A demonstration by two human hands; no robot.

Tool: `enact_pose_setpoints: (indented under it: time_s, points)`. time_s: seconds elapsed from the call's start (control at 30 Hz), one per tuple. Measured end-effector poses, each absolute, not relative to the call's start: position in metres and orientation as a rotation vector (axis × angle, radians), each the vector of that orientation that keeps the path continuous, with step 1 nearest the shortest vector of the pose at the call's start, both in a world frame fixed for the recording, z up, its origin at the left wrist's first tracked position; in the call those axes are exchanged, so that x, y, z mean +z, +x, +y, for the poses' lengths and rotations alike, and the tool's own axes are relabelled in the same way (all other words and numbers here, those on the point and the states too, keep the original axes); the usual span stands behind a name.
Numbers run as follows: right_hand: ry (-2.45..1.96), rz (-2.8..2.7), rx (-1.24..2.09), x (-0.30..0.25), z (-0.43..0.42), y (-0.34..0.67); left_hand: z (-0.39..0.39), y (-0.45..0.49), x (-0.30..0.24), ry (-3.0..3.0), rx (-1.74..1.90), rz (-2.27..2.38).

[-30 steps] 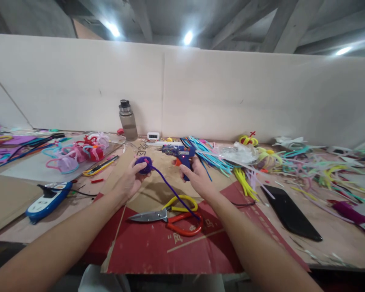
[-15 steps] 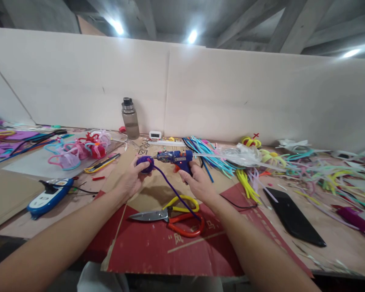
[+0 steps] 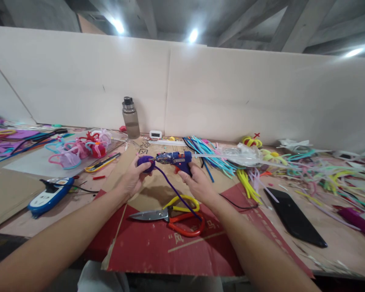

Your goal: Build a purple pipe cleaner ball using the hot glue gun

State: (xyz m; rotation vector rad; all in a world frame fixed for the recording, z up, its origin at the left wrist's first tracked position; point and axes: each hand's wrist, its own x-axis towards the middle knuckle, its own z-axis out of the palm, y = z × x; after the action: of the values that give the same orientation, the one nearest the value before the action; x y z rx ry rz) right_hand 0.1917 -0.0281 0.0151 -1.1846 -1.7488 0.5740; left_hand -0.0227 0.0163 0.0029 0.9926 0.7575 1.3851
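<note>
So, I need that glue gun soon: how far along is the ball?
Done: the purple ball looks wound, in the left hand. In hand: the right hand holds the glue gun, nozzle at the ball. Left: its long tail trails loose toward the scissors.

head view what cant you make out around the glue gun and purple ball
Head view: whether the glue gun nozzle touches the purple ball is too small to tell.
Head view: the purple ball's underside is hidden by the left hand.
Head view: the glue gun's grip is hidden by the right hand.
Head view: the white clock display is too small to read.
</note>
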Motion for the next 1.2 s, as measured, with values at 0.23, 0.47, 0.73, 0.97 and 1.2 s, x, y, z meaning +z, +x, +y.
enact_pose_setpoints:
  time_s: [0.23, 0.47, 0.73, 0.97, 1.2]
  points:
    - [-1.175, -1.768, 0.578, 0.0139, -0.0268, 0.1921, 0.0169, -0.0226, 0.0038, 1.003, 1.389, 0.750]
    - [-1.164, -1.774, 0.566, 0.0140, -0.0266, 0.1924, 0.0151, -0.0220, 0.0070, 0.994, 1.397, 0.756]
    - [-1.187, -1.777, 0.563, 0.0095, -0.0245, 0.1945, 0.0156, -0.0220, 0.0086, 0.988, 1.412, 0.736]
    - [-1.189, -1.768, 0.559, 0.0118, -0.0258, 0.1939, 0.0152, -0.0210, 0.0097, 0.962, 1.418, 0.712]
    - [-1.184, -1.761, 0.573, 0.0121, -0.0258, 0.1938, 0.0150, -0.0208, 0.0127, 0.947, 1.436, 0.719]
